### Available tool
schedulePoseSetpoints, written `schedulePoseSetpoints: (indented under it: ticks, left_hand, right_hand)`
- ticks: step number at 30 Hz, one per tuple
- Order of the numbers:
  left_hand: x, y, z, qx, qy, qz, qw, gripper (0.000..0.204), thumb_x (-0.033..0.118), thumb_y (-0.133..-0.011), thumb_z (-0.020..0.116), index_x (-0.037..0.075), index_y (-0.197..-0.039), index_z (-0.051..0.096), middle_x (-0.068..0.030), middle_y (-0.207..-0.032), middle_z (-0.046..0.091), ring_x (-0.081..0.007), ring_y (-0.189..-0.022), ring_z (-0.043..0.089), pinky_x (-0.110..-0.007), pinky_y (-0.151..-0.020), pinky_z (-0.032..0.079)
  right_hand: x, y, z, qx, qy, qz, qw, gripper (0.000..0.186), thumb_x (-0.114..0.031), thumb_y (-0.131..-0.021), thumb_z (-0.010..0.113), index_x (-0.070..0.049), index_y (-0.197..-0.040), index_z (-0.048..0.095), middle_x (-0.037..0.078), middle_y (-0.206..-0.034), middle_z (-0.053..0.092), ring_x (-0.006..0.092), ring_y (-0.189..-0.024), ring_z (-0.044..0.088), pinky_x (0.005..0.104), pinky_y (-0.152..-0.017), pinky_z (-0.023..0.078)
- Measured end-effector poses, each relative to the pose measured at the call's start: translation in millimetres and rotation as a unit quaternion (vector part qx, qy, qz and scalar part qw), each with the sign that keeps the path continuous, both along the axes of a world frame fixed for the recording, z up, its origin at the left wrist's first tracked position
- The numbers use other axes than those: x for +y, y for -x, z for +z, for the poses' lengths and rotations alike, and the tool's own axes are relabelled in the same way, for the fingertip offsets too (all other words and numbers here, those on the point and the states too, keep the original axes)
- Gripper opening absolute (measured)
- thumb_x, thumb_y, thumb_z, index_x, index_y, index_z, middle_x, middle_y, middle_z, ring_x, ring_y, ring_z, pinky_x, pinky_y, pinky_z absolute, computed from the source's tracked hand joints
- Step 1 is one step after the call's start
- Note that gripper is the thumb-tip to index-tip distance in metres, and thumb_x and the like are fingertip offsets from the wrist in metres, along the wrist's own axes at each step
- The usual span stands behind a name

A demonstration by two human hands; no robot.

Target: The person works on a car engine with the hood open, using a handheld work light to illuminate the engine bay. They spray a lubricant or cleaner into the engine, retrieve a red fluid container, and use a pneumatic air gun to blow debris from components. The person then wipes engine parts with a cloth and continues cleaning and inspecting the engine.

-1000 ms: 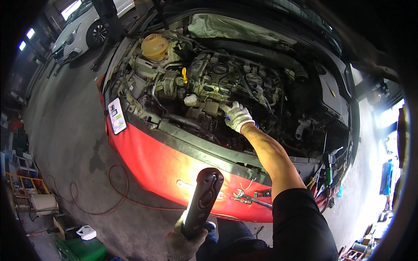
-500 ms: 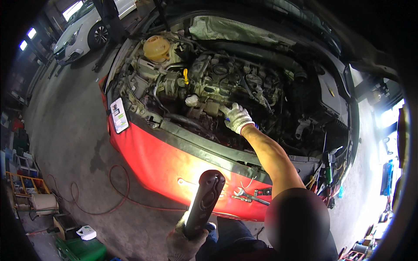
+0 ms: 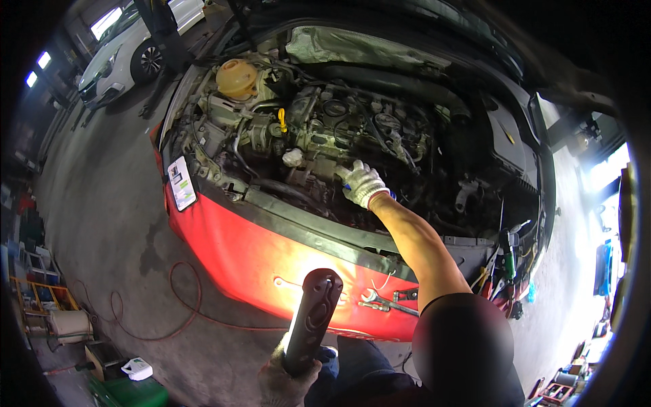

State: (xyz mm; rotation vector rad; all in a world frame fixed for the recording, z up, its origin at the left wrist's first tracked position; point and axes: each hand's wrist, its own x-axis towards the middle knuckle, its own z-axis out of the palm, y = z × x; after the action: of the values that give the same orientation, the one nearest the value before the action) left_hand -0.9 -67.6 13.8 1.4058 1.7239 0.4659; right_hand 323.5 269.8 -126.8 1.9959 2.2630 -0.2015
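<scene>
Here, an open engine bay (image 3: 352,142) of a red car (image 3: 230,251), seen from above, fills the centre. The right hand (image 3: 361,183), in a white glove, reaches into the bay at about 12 o'clock from the person and rests on the engine's front edge; its grip is curled around a small blue-tipped item, which is too small to identify. The bare right forearm (image 3: 413,244) runs from 5 o'clock up to the glove. The left hand (image 3: 285,383), also gloved, sits at 6 o'clock at the lower edge, its grip clenched around the base of a dark work light (image 3: 312,319), which stands nearly upright, tilted slightly to 1 o'clock, and throws a bright patch on the red front panel.

Within the bay: a yellow tank (image 3: 237,76) at 10 o'clock, a yellow dipstick handle (image 3: 282,121) just right of it, and a white cap (image 3: 292,157) at 9 o'clock from the right hand, near but apart. A spanner (image 3: 380,300) lies on the front panel, at 3 o'clock from the light. More tools (image 3: 505,261) lie along the bay's right side at 3 o'clock. A red hose (image 3: 169,319) loops on the floor at 8 o'clock, and a white car (image 3: 119,51) stands at 11 o'clock.
</scene>
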Motion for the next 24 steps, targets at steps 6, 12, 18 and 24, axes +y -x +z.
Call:
schedulePoseSetpoints:
  ticks: [6,12,18,24]
  left_hand:
    - [3,-1,4,-0.005,0.010,-0.004,1.000,0.056,0.025,-0.069,0.092,0.007,-0.117,0.071,-0.0135,-0.094,0.078,-0.0276,-0.089,0.078,-0.041,-0.077,0.059]
    - [-2,-2,-3,-0.033,0.020,0.009,0.999,0.054,0.025,-0.069,0.093,0.007,-0.115,0.071,-0.0131,-0.093,0.078,-0.0262,-0.087,0.078,-0.040,-0.076,0.059]
    - [0,-2,-3,-0.016,0.005,0.001,1.000,0.054,0.025,-0.069,0.094,0.007,-0.114,0.071,-0.0127,-0.093,0.078,-0.0268,-0.086,0.078,-0.040,-0.077,0.059]
    - [-1,-1,-1,0.005,-0.010,-0.009,1.000,0.054,0.027,-0.070,0.093,0.007,-0.115,0.071,-0.0132,-0.093,0.078,-0.0290,-0.087,0.078,-0.041,-0.077,0.059]
  right_hand:
    - [0,0,6,0.024,0.002,-0.006,1.000,0.066,-0.026,-0.087,0.072,-0.029,-0.148,0.051,0.023,-0.131,0.056,0.0413,-0.122,0.060,0.0497,-0.097,0.052]
    - [5,0,6,0.024,-0.017,0.002,1.000,0.071,-0.029,-0.086,0.073,-0.030,-0.152,0.047,0.024,-0.128,0.055,0.0420,-0.121,0.059,0.0500,-0.099,0.051]
    - [3,0,2,0.023,-0.036,0.008,0.999,0.069,-0.030,-0.087,0.072,-0.030,-0.152,0.047,0.023,-0.128,0.055,0.0414,-0.119,0.060,0.0494,-0.098,0.052]
    - [3,-5,7,-0.005,-0.009,-0.049,0.999,0.072,-0.030,-0.088,0.073,-0.031,-0.154,0.045,0.022,-0.129,0.055,0.0398,-0.118,0.061,0.0474,-0.097,0.053]
